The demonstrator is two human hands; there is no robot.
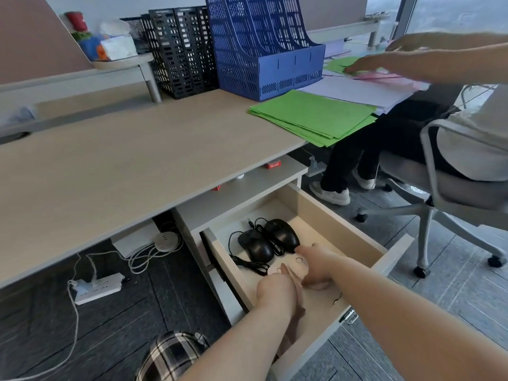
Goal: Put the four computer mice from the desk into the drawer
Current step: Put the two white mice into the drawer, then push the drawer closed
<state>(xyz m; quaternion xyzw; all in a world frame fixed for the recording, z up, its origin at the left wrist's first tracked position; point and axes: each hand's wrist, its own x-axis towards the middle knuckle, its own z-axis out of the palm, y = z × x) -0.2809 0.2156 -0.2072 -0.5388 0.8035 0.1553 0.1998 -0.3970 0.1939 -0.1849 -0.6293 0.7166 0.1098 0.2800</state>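
Note:
The wooden drawer (pixel 324 215) under the desk (pixel 110 166) is pulled out. Two black wired mice lie side by side at its back: one on the left (pixel 258 247), one on the right (pixel 283 235), with their cables (pixel 251 265) coiled in front. Both my hands are inside the drawer, just in front of the mice. My right hand (pixel 320 264) points its fingertips at the right mouse and lies over a pale rounded thing (pixel 317 285) that I cannot identify. My left hand (pixel 276 290) is beside it, fingers bent downward, its grip hidden. No mouse shows on the desk top.
Green sheets (pixel 313 116), a blue file rack (pixel 264 45) and a black rack (pixel 181 50) stand on the desk. Another person sits on an office chair (pixel 450 193) at the right, hands on papers. A power strip (pixel 99 287) and cables lie on the floor.

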